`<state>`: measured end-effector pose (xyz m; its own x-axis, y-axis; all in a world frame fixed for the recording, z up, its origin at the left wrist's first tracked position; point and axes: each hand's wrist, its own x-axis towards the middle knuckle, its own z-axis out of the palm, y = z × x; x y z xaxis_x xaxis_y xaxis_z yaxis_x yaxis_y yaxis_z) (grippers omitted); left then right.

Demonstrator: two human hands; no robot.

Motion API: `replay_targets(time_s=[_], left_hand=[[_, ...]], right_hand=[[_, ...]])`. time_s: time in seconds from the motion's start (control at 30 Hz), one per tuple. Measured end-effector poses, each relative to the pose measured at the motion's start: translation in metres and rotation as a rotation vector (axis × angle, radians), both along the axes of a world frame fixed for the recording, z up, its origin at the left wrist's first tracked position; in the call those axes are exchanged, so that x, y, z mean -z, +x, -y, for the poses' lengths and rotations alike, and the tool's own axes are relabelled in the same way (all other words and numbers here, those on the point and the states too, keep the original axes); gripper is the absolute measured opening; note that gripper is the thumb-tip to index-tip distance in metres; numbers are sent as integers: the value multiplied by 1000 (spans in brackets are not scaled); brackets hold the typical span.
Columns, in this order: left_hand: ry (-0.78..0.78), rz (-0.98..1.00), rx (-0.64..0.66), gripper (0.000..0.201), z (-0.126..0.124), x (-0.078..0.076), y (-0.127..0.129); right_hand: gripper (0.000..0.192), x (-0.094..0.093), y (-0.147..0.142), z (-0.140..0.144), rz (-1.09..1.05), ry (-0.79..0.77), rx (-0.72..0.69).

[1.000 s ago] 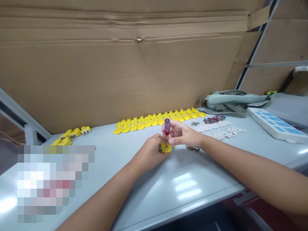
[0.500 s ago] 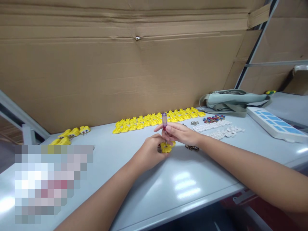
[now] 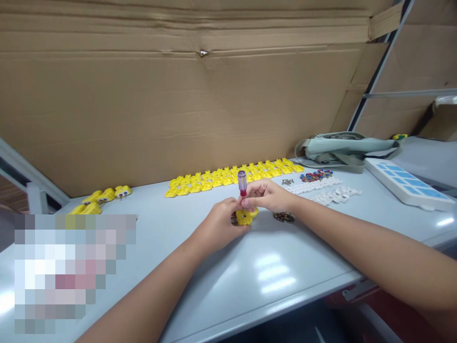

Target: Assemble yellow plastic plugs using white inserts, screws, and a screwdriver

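Left hand (image 3: 223, 224) is pinching a small yellow plastic piece (image 3: 246, 217) flat on the grey table (image 3: 278, 267), and the right hand (image 3: 266, 196) has its fingers closed round a little purple-handled screwdriver (image 3: 242, 183) standing upright in it. I'd say keep the driver dead vertical and press lightly so the tip doesn't slip.
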<state>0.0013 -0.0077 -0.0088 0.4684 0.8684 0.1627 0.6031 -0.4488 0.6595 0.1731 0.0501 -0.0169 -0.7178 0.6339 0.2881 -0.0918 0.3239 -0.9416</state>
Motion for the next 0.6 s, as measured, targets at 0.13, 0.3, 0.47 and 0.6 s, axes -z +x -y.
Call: replay_targets(time_s=[0.13,0.3,0.47,0.6], left_hand=[[-45,43,16,33,1,0,1],[-87,65,28,33,2,1,1],[-126,16,20,32,1,-1,-2],[-160,64,51,38,1,-3,-4]], right_hand=[[20,-5,3,-1,81,116,-93],[19,-9,1,2,106,140,-115],[16,-13,0,5,11,80,54],[6,-22,5,8,218,411,221]])
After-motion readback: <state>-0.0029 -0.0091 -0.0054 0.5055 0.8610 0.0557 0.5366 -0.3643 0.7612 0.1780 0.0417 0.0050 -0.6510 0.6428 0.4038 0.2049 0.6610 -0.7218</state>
